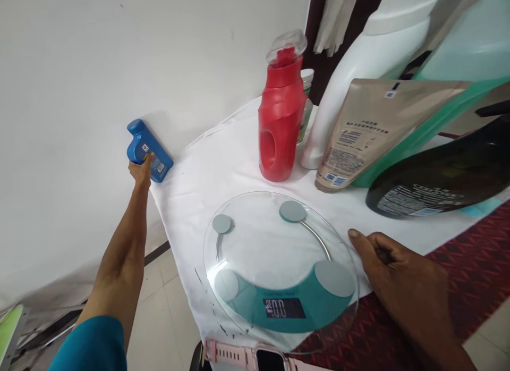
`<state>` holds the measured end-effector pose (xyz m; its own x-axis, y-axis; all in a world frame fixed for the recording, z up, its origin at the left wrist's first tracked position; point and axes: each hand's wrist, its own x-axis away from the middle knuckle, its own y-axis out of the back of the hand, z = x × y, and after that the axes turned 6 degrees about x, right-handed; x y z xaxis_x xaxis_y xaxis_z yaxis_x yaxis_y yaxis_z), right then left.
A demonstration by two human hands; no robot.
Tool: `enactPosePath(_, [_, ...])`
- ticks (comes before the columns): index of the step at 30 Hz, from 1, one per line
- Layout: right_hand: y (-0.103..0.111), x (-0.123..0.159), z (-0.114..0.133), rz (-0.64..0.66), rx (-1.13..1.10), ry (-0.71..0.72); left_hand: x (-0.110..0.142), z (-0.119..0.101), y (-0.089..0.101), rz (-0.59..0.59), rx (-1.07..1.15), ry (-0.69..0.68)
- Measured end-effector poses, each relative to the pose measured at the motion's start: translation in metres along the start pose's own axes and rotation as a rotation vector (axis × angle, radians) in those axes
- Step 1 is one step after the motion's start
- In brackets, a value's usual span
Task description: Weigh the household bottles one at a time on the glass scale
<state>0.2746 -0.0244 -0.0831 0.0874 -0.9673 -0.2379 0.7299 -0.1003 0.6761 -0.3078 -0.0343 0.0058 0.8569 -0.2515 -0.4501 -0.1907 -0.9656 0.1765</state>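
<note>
A blue bottle (153, 153) stands tilted at the far left corner of the cloth-covered table, against the wall. My left hand (141, 170) reaches out and is closed around its lower left side, the thumb across the label. A round glass weighing scale (263, 243) with a teal band lies nearer to me; its display reads 0.0. Just past the scale's right edge, my right hand (402, 280) rests by the table with fingers curled in and thumb pointing forward. No object shows in it, though its curled fingertips are partly hidden.
Behind the scale stands a red bottle (281, 121) with a clear cap. To the right are a large white bottle (362, 62), a beige tube (358, 132), a green jug (470, 52) and a dark bottle (442, 171). A pink-strapped watch (266, 359) lies at the near edge.
</note>
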Motion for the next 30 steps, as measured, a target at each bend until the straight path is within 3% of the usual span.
enactPosePath(3, [0.0,0.0,0.002,-0.021,0.009,-0.01,0.012,-0.001,0.002,-0.076,0.006,0.073])
enactPosePath(7, [0.001,-0.001,0.004,-0.009,0.017,-0.011,0.054,-0.013,0.018,-0.08,0.089,0.087])
enactPosePath(10, [0.0,-0.001,0.003,-0.015,0.025,-0.001,0.095,-0.033,0.036,-0.036,0.185,0.105])
enactPosePath(13, [-0.002,0.0,0.002,-0.023,0.024,-0.005,0.136,-0.068,0.052,0.006,0.307,0.076])
enactPosePath(18, [-0.005,-0.001,0.0,0.0,0.029,-0.03,0.199,-0.137,0.07,0.182,0.344,-0.069])
enactPosePath(21, [-0.006,-0.002,0.0,-0.005,0.035,-0.026,0.243,-0.163,0.078,0.3,0.293,-0.089])
enactPosePath(26, [-0.005,-0.001,0.002,-0.008,0.009,-0.041,0.311,-0.176,0.079,0.519,0.242,0.002])
enactPosePath(30, [-0.003,0.001,0.005,-0.013,-0.013,-0.036,0.337,-0.172,0.069,0.605,0.259,0.077])
